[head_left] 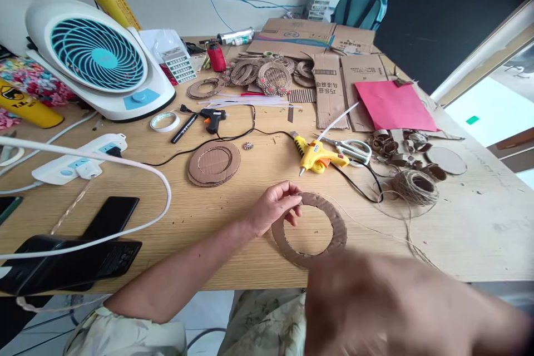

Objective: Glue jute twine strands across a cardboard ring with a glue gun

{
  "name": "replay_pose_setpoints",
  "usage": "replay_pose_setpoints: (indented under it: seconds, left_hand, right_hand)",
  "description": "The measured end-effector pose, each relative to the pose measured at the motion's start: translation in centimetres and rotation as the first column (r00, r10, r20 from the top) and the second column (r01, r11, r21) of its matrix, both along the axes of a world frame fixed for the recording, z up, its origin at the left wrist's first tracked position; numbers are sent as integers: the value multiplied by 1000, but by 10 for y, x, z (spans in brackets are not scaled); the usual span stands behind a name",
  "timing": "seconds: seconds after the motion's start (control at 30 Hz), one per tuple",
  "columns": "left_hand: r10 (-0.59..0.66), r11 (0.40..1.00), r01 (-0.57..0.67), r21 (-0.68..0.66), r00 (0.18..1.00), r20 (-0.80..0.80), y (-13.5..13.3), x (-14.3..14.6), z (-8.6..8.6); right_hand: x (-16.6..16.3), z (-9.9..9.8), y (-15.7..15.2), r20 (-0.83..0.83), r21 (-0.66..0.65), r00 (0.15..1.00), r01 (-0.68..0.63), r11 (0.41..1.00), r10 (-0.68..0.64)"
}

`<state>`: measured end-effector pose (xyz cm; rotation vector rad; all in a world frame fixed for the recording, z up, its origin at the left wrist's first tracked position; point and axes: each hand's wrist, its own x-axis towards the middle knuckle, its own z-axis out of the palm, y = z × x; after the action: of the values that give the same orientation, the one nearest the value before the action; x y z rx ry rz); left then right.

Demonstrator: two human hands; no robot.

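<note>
My left hand (pixel 277 208) pinches the upper left rim of a flat cardboard ring (pixel 336 222), thumb on top and fingers behind and through the opening. Close to the camera, my right hand (pixel 375 300) is smeared by motion and covers the area just below the ring; its fingers cannot be made out. A thin strand of twine (pixel 359 222) runs from the ring's top edge toward the right, near a ball of twine (pixel 415 188). Beyond the ring lies a yellow glue gun (pixel 317 156) with a glue stick in its back.
Scissors (pixel 354 150) lie behind the glue gun. Cardboard discs (pixel 214 163), a small black glue gun (pixel 213 118), a tape roll (pixel 164 121) and a fan (pixel 102 61) stand farther left. A white cable (pixel 169 194) loops over a power strip (pixel 79 158) and black devices (pixel 104 261).
</note>
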<state>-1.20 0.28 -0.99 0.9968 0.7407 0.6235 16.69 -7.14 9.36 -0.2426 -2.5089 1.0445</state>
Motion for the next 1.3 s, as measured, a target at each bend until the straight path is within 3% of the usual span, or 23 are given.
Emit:
replay_pose_setpoints:
  seconds: [0.03,0.07,0.1,0.13,0.17,0.2,0.23,0.33,0.57,0.7,0.77,0.9,1.07,1.3]
  left_hand:
    - [1,1000,-1,26,1000,-7,0,0,0]
    - [2,999,-1,51,1000,-13,0,0,0]
    - [3,997,-2,76,1000,-17,0,0,1]
    - [3,995,-1,100,1000,-21,1,0,1]
    - [2,992,1,123,1000,-23,1,0,2]
    - [-5,990,9,144,1000,-22,1,-1,3]
    - [-17,987,20,161,1000,-19,1,-1,3]
    - [-64,979,66,193,998,-16,1,-1,2]
    - [-211,948,242,206,964,-160,0,-5,2]
    - [-190,951,228,210,963,-189,-2,-4,5]
    - [-170,954,210,216,967,-191,-4,-3,7]
    - [-165,947,209,244,968,-189,-7,-3,9]
    - [-181,948,228,223,960,-213,-7,-4,9]
    - [-134,974,166,156,971,-197,-8,-2,11]
  right_hand:
    - [14,-7,16,-14,-17,976,216,976,-217]
    - [28,-15,34,-11,35,872,489,872,-489]
    - [41,-26,52,1,145,712,695,704,-703]
    - [53,-38,70,-2,268,558,800,538,-830]
    - [63,-51,86,11,373,471,816,441,-882]
    - [70,-64,99,34,457,430,796,396,-902]
    - [75,-77,108,64,514,413,767,385,-909]
    - [78,-103,122,106,526,412,749,403,-905]
    - [77,-116,132,96,477,410,781,403,-907]
    - [86,-110,131,-2,400,398,841,364,-917]
    - [91,-100,125,-65,359,377,873,331,-924]
    - [98,-78,105,-154,337,396,882,328,-905]
    - [94,-70,87,-233,472,533,793,385,-813]
    - [91,-73,84,-271,601,587,723,342,-763]
